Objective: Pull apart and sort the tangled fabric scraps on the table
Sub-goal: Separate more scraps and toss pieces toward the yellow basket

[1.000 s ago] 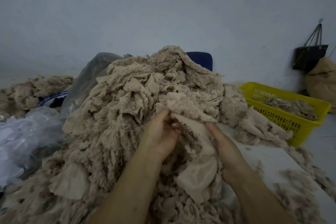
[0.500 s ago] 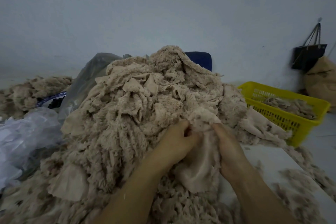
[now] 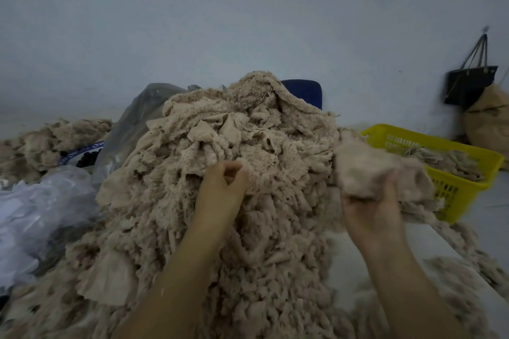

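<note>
**Pile of beige fabric scraps**: large tangled heap at centre of white table. Fleecy strips mixed w/ flat pieces.

**L hand**: rests on front face of pile. Fingers curled in toward thumb, tips touching fabric. Cannot tell whether a scrap is pinched.

**R hand**: raised, to right of pile. Fingers and thumb closed round a fluffy scrap clump. Clump is motion-blurred and sits in front of near-left part of yellow basket. Cannot tell if its left edge is clear of the heap.

**Basket:** right of pile, holds sorted scraps of same colour.

**Left of pile:**
- Clear plastic bags.
- Grey plastic bag against heap.
- Second, smaller heap further back.

**Behind pile top:** blue chair back.

**Wall, right:** black bag hung by its handles, w/ brown sack just beside and below.
</note>
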`<state>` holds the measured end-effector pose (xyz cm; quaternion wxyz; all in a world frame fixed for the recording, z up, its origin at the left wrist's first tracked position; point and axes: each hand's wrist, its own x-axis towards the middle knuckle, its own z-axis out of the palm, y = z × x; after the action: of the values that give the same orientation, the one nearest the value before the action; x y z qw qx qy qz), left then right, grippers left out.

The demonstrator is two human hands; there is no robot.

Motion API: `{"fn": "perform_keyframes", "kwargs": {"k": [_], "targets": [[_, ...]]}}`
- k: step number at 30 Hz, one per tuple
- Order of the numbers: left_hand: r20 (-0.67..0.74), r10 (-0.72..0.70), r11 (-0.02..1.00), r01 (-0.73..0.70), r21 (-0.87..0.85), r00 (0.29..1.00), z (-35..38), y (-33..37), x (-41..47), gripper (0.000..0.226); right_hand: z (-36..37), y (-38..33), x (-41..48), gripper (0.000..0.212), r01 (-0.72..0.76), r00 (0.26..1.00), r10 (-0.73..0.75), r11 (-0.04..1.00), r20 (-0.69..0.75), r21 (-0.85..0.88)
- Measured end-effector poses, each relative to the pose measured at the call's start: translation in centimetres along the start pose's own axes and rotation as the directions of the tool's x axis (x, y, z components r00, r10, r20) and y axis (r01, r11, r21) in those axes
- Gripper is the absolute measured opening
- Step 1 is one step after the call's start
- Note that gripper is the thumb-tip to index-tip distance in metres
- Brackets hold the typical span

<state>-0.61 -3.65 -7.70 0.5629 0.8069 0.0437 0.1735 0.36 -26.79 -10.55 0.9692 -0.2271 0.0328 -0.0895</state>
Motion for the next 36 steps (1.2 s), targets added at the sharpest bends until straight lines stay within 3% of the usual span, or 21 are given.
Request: {"fn": "perform_keyframes", "kwargs": {"k": [1,3,5,7,10,11,13,15,18,19,22,24,26,27,29,31,33,34,36], "targets": [[0.01,-0.038,0.998,0.038,0.041,0.999,0.1,-0.3,0.2,0.027,-0.2,0.2,0.0,0.046,-0.025,0.999,0.026,1.0,-0.032,0.008],[0.089,-0.14,0.981,0.126,0.146,0.986,1.0,-1.1,0.6,0.045,-0.6,1.6,-0.4,0.043,-0.138,0.99,0.13,0.979,-0.061,-0.148],[0.128,-0.182,0.972,0.158,0.176,0.975,1.7,-1.2,1.3,0.041,-0.5,2.7,-1.1,0.038,-0.214,0.976,0.219,0.923,-0.02,-0.319],[0.111,-0.136,0.987,0.126,0.097,0.984,1.7,-0.6,1.5,0.02,0.0,3.3,-1.8,0.042,-0.197,0.97,0.24,0.854,0.029,-0.481],[0.155,0.062,0.988,-0.083,0.13,0.986,1.9,0.2,0.4,0.022,0.3,4.3,-2.6,0.05,-0.159,0.954,0.279,0.776,0.106,-0.611],[0.257,0.138,0.971,-0.181,0.153,0.957,2.4,0.3,-0.7,0.02,0.5,4.6,-2.9,0.049,-0.153,0.944,0.303,0.751,0.129,-0.642],[0.53,0.227,0.92,-0.359,0.159,0.817,3.9,0.7,-3.5,0.023,1.0,4.5,-3.4,0.046,-0.177,0.93,0.349,0.698,0.114,-0.694],[0.655,0.24,0.905,-0.409,0.115,0.717,4.9,0.8,-5.0,0.023,1.0,3.8,-3.3,0.048,-0.272,0.92,0.391,0.681,0.024,-0.68],[0.723,0.149,0.948,-0.306,0.09,0.674,4.6,0.7,-4.7,0.025,0.4,2.9,-2.9,0.041,-0.285,0.93,0.367,0.719,-0.002,-0.634],[0.712,0.116,0.965,-0.248,0.084,0.693,4.5,0.7,-4.4,0.027,0.5,2.9,-2.9,0.041,-0.244,0.944,0.33,0.738,0.021,-0.629],[0.459,-0.06,0.989,0.114,-0.089,0.886,4.6,0.8,-3.8,0.04,0.9,3.6,-3.1,0.043,-0.065,0.969,0.209,0.725,0.13,-0.685],[0.465,-0.187,0.832,0.391,-0.393,0.865,4.6,1.0,-2.8,0.044,1.0,4.1,-3.8,0.038,0.03,0.96,0.211,0.572,0.182,-0.82],[0.532,-0.187,0.524,0.542,-0.657,0.826,3.7,1.5,-1.3,0.034,0.9,4.5,-4.3,0.042,0.12,0.926,0.297,0.349,0.232,-0.929],[0.529,-0.158,0.356,0.547,-0.757,0.834,3.0,1.6,-0.5,0.027,0.7,4.7,-4.5,0.049,0.155,0.909,0.33,0.298,0.254,-0.942],[0.459,-0.121,0.13,0.473,-0.871,0.88,1.1,1.7,1.1,0.018,0.6,4.5,-4.5,0.055,0.133,0.934,0.284,0.292,0.218,-0.947],[0.368,-0.151,0.081,0.382,-0.921,0.918,-0.5,1.4,2.0,0.022,0.5,3.8,-3.8,0.057,0.012,0.972,0.208,0.416,0.108,-0.909],[0.326,-0.181,0.142,0.352,-0.925,0.928,-1.2,0.8,1.9,0.024,0.9,3.4,-3.8,0.046,-0.04,0.975,0.205,0.534,0.083,-0.844],[0.313,-0.195,0.258,0.356,-0.898,0.93,-1.1,0.5,1.5,0.026,1.0,3.5,-3.9,0.041,-0.053,0.973,0.214,0.554,0.081,-0.831],[0.265,-0.215,0.683,0.339,-0.647,0.94,0.1,0.1,0.3,0.031,0.7,4.0,-3.5,0.032,-0.054,0.982,0.179,0.564,0.059,-0.824]]}}
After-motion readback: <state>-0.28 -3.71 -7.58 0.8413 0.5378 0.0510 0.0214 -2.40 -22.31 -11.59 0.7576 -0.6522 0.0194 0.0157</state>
